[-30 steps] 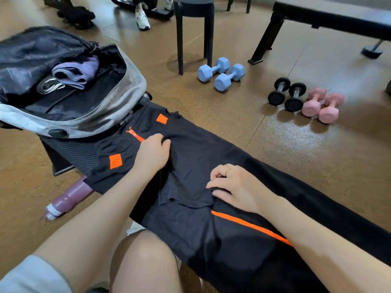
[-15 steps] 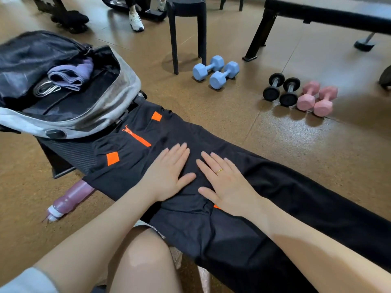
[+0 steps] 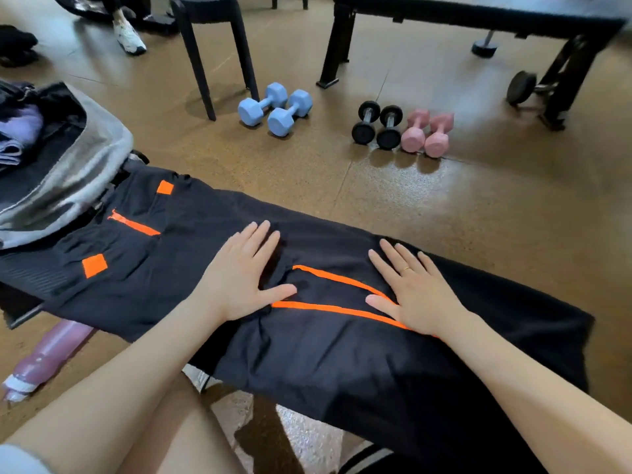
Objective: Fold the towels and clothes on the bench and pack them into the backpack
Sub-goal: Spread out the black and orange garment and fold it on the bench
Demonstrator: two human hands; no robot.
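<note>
The trousers (image 3: 212, 265) lie spread along the tabletop (image 3: 20, 302). Both hands rest flat on them, the left hand (image 3: 241, 275) left of the right hand (image 3: 415, 295), well apart. The backpack (image 3: 78, 172) sits at the tabletop's left end, touching the trousers, with folded cloth (image 3: 17, 135) inside. A bottle (image 3: 48, 357) lies on the floor under that end. Beyond the tabletop, dumbbells (image 3: 275, 109) lie on the floor, a stool (image 3: 212, 35) behind them and another bench (image 3: 478, 12) further right.

Bare forearms, a thin gold ring (image 3: 406, 268) on the right hand (image 3: 415, 295), a pale sleeve (image 3: 17, 460) at the left shoulder.
</note>
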